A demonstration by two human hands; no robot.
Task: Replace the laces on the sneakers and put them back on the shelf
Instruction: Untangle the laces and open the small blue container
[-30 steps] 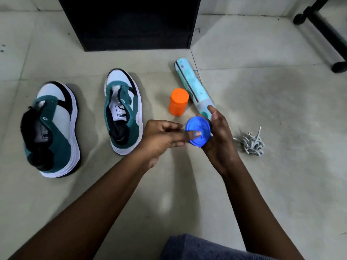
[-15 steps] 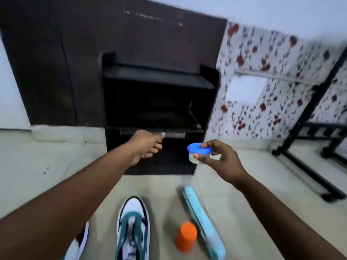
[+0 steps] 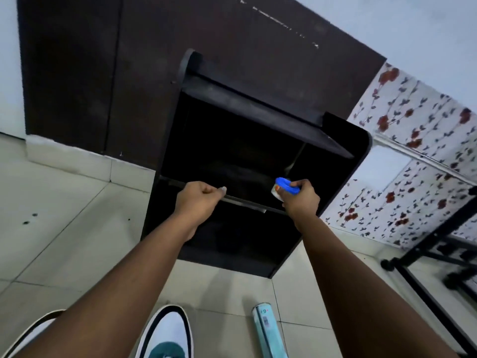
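A black shelf unit (image 3: 343, 151) stands against the dark wall panel. My right hand (image 3: 300, 198) holds a small clear jar with a blue lid (image 3: 285, 186) at the middle shelf's right end. My left hand (image 3: 200, 200) is a closed fist resting at the front edge of the middle shelf (image 3: 247, 202); whether it grips the edge is unclear. On the floor below, the white toe of one green and white sneaker (image 3: 167, 329) shows between my arms. The other sneaker (image 3: 38, 324) peeks out at the bottom left, mostly hidden by my left arm.
A light blue tube (image 3: 267, 329) lies on the tiled floor beside the right sneaker. A black metal rack on wheels (image 3: 426, 257) stands to the right, in front of floral wallpaper. The shelf's compartments look dark.
My head has tilted up from the floor to the shelf. Both hands have reached forward; the right carried the blue-lidded jar to the middle shelf, and the left closed at the shelf's edge.
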